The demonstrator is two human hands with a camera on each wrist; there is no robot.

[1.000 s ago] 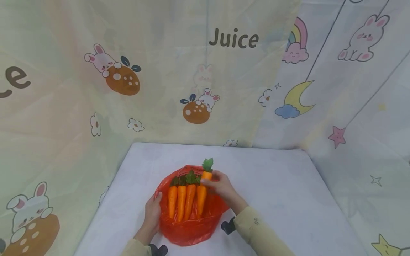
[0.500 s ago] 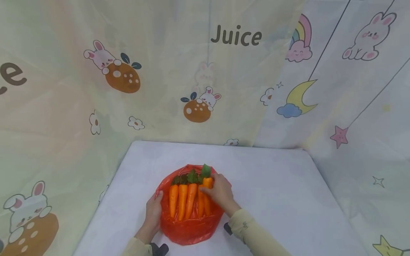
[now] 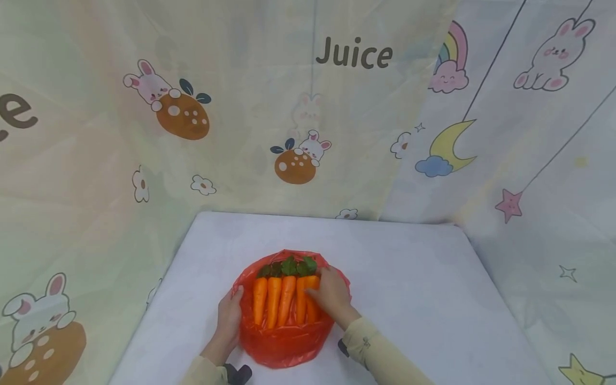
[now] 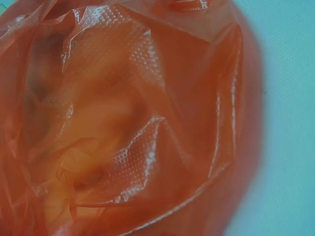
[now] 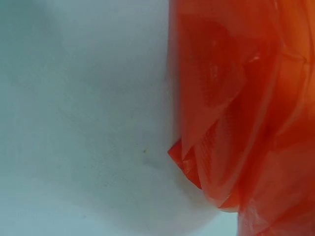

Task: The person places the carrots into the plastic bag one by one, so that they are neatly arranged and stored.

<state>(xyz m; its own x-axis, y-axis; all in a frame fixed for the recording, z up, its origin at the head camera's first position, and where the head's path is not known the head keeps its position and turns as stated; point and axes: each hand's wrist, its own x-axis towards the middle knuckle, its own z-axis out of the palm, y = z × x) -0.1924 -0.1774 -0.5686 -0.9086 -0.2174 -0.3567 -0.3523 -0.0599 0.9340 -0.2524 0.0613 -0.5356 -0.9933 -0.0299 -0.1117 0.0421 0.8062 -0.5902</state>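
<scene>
A red plastic bag [image 3: 281,347] lies with its mouth spread wide, and several orange carrots [image 3: 286,299] with green tops are lined up side by side in it. My left hand [image 3: 228,318] grips the bag's left rim, thumb on the inner side. At the right end of the row, my right hand [image 3: 335,294] holds the last carrot [image 3: 313,307], its thumb across the carrot's upper part. Both wrist views are filled largely by the bag's film [image 4: 187,98]; neither shows the fingers.
The bag rests on a white table [image 3: 409,289]. Behind and beside the table hangs a printed curtain [image 3: 240,107] with rabbits, flowers and stars. A dark wrist-worn device [image 3: 238,374] sits near the left sleeve.
My right hand has lowered the last carrot into the bag beside the others, its green top coming down level with theirs. My left hand stays on the bag's rim.
</scene>
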